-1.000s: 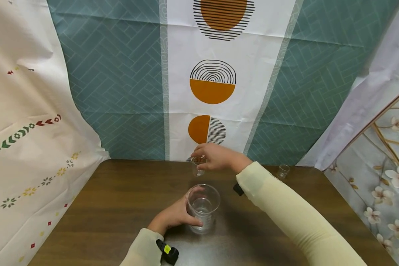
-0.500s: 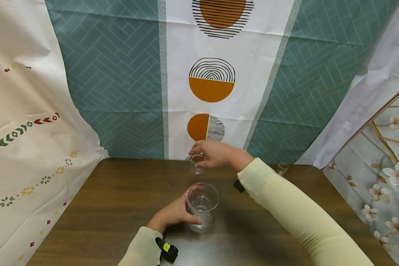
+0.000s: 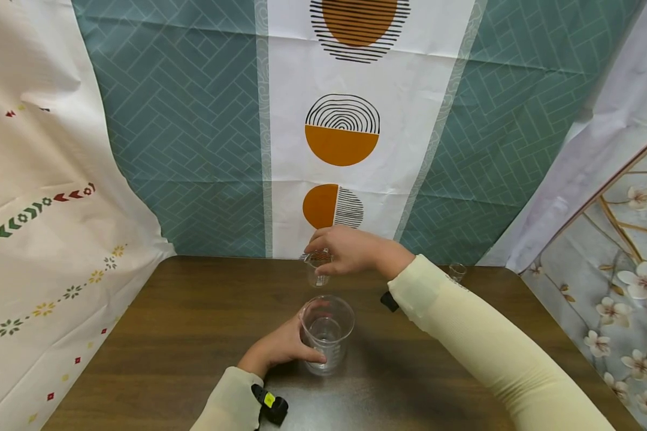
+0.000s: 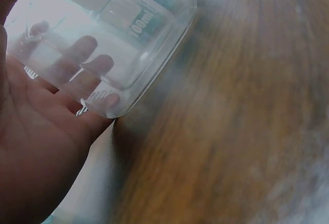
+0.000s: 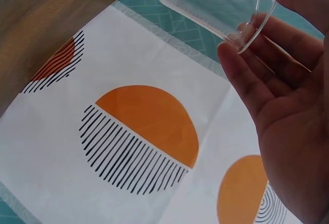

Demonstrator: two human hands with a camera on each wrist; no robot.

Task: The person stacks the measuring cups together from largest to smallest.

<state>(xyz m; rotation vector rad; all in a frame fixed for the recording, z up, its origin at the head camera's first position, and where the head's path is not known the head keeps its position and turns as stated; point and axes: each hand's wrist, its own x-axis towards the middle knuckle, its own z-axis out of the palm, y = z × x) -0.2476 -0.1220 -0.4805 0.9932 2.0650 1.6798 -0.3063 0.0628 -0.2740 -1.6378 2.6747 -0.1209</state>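
Left hand [image 3: 283,345] curled round a clear, tapering beaker [image 3: 331,342], right hand [image 3: 349,251] in fingertip pinch on a small, glassy beaker [image 5: 208,5]

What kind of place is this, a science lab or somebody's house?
Probably a makeshift table corner set up indoors; home or lab, I can't tell. The clues: a brown wood-grain table, a creased teal-and-white printed sheet hanging behind it, and a small clear beaker with white numbers.
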